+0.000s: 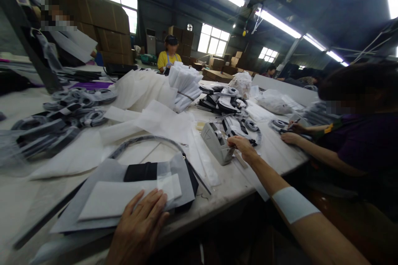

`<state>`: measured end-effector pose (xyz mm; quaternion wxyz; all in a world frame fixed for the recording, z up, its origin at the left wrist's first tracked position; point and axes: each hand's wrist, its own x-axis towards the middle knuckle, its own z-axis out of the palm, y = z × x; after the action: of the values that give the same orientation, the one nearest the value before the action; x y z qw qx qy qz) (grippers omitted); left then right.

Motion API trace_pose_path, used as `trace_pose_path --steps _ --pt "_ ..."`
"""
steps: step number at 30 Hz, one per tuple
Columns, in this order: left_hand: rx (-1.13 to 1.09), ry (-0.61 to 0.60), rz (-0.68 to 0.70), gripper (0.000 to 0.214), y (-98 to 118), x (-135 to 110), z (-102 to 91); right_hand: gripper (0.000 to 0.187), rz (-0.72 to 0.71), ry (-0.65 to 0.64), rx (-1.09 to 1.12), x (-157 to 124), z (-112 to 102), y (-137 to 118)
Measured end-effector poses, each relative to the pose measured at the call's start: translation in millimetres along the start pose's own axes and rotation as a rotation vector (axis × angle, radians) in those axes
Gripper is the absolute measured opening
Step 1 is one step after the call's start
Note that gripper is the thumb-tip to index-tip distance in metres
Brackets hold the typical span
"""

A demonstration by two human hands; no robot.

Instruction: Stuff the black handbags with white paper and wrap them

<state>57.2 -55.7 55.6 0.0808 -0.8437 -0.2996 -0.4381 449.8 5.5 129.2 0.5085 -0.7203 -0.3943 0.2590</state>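
My left hand [139,219] lies flat, fingers stretched out, on a folded white foam sheet [124,198]. Under that foam are a grey-white wrapping sheet [71,215] and a black bag [141,172], whose wrapped strap [149,137] arches behind it. A translucent strip [164,174] crosses the bag's front and the foam. My right hand [244,145] is closed at the cutter end of a grey tape dispenser [216,143], fingers pinched on the tape there; the tape's end is hidden by the fingers. A pale patch [294,203] sits on my right forearm.
Wrapped straps in coils [62,120] lie at the left. White foam sheets [149,91] are heaped mid-table, with black wrapped bags [222,101] behind the dispenser. At the right, a co-worker's hands [292,134] hold a pen-like tool. Another person [169,56] is across the table.
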Motion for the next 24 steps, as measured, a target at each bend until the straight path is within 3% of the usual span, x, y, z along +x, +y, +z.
trace_pose_path --steps 4,9,12,15,18,22,24 --pt "0.014 -0.021 0.006 0.024 -3.2 -1.1 -1.1 0.023 -0.032 0.103 0.014 -14.1 -8.0 -0.8" --pt "0.079 -0.064 0.107 0.025 -7.1 -1.6 -2.0 0.024 0.024 0.117 -0.103 -40.0 -15.5 30.5" --pt "0.033 -0.035 0.021 0.024 -3.1 -0.9 -2.0 0.025 0.039 0.104 -0.194 -53.7 -21.3 46.5" --pt "0.005 -0.043 -0.045 0.022 3.4 0.7 -4.3 0.027 -0.012 0.027 -0.229 -66.2 -19.8 36.1" --pt "0.009 -0.091 -0.071 0.022 7.5 2.8 -8.2 0.027 -0.111 -0.249 -0.241 -81.0 2.4 -4.2" --pt "0.011 -0.145 -0.111 0.023 9.5 2.6 -10.5 0.019 -0.269 -0.79 -0.345 -103.8 56.1 -74.2" --pt "0.007 -0.148 -0.133 0.023 10.0 1.1 -9.7 0.014 -0.367 -0.983 -0.399 -110.7 83.9 -101.1"
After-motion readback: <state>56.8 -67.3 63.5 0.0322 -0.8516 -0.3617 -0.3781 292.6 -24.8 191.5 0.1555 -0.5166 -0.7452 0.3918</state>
